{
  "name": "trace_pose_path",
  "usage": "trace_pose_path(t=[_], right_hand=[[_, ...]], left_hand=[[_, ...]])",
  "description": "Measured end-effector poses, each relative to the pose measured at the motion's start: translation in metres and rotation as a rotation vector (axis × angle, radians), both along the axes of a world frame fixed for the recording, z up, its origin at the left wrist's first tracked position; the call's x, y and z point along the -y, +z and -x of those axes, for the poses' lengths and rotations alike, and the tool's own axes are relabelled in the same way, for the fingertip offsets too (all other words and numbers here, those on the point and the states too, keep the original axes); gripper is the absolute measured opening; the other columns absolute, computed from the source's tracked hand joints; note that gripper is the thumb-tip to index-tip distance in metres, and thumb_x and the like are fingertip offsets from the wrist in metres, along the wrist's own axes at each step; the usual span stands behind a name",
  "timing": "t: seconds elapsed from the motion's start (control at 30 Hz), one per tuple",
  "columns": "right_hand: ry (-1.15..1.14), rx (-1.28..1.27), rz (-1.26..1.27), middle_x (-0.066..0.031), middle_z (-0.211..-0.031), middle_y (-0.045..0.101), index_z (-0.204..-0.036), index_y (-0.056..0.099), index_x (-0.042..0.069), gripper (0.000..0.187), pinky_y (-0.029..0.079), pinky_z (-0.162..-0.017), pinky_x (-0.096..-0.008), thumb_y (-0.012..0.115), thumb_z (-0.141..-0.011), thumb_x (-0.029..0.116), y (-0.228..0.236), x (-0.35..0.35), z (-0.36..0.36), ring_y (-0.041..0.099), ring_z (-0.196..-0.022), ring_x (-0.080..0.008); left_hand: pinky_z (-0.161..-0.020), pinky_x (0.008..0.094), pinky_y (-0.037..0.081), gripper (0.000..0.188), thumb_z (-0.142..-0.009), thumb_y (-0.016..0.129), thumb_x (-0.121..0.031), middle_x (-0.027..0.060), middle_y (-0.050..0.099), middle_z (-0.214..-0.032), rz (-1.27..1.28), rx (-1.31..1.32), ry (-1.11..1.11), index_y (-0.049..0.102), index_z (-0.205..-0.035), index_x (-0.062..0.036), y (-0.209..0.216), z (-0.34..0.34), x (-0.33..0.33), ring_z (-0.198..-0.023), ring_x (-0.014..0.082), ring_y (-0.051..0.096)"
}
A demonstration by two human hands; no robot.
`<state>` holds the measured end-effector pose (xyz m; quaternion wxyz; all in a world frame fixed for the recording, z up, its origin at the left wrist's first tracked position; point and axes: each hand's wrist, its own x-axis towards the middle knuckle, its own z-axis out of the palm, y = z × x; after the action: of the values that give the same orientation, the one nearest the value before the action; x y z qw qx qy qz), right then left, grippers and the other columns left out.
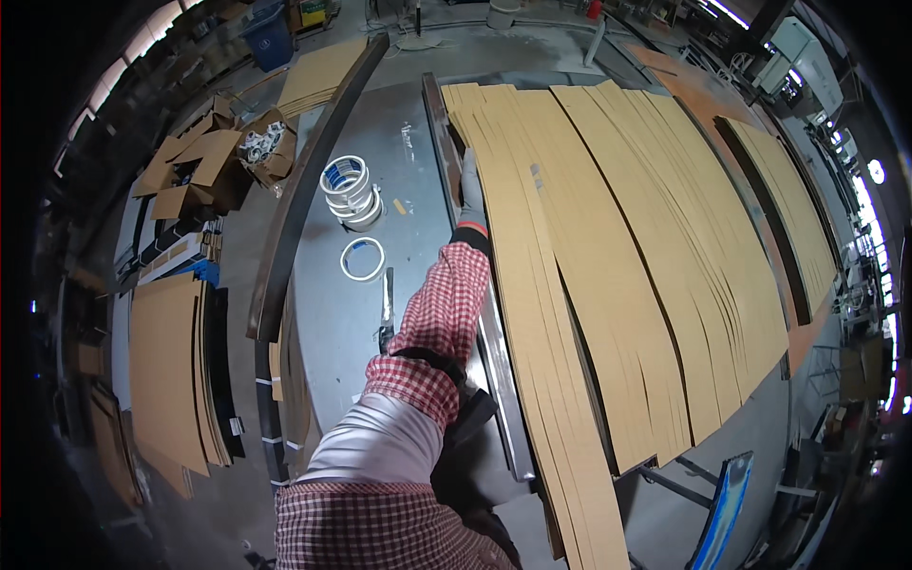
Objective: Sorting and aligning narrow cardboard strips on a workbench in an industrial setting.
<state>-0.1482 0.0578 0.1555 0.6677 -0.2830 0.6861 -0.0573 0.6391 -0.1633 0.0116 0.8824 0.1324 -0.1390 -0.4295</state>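
A red-and-white checked sleeve point(366, 522) fills the foreground, its arm reaching forward to the left hand point(472, 188), gray-gloved and against the left edge of the long strips point(527, 313); whether it grips or merely rests, I cannot tell. The right hand is out of view. The strips lie lengthwise, running away from the person and leaning slightly left at the far end, beside wider bundles point(655, 256). A metal rail point(505, 404) flanks them; beyond it, tape rolls point(350, 195) occupy the gray surface point(323, 318). The strips are tan, flat and narrow.
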Motion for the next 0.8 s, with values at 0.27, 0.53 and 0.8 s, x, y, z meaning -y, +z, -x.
trace_pose_path(t=[0.27,0.53,0.8], right_hand=[[-0.034,-0.042,0.024,-0.0005,-0.093,0.064,-0.119,0.062,-0.002,0.039,0.043,-0.064,-0.0281,0.071,-0.083,0.010,-0.005,0.011,-0.038,0.054,-0.071,-0.0121],[0.053,-0.158,0.120,-0.0003,-0.091,0.064,-0.115,0.062,0.000,0.034,0.035,-0.051,-0.0218,0.068,-0.083,0.009,-0.005,0.020,-0.081,0.048,-0.063,-0.0064],[-0.034,0.066,0.012,-0.0051,-0.106,0.064,-0.125,0.058,-0.004,0.049,0.045,-0.084,-0.0282,0.073,-0.079,0.008,-0.037,0.021,-0.102,0.057,-0.095,-0.0157]], left_hand=[[-0.099,0.0514,0.047,0.075,-0.093,0.040,-0.066,0.0178,0.052,-0.137,0.058,0.018,-0.015,0.044,-0.143,-0.0099,-0.008,-0.061,0.031,-0.117,0.0361,0.056],[-0.101,0.0454,0.047,0.066,-0.098,0.041,-0.057,0.0146,0.056,-0.133,-0.013,0.166,0.227,0.048,-0.138,-0.0057,-0.038,-0.155,0.052,-0.124,0.0305,0.054],[-0.095,0.0344,0.045,0.050,-0.092,0.064,-0.041,0.0138,0.061,-0.119,0.619,0.515,-0.252,0.056,-0.122,-0.0013,-0.042,-0.339,0.007,-0.112,0.0258,0.057]])
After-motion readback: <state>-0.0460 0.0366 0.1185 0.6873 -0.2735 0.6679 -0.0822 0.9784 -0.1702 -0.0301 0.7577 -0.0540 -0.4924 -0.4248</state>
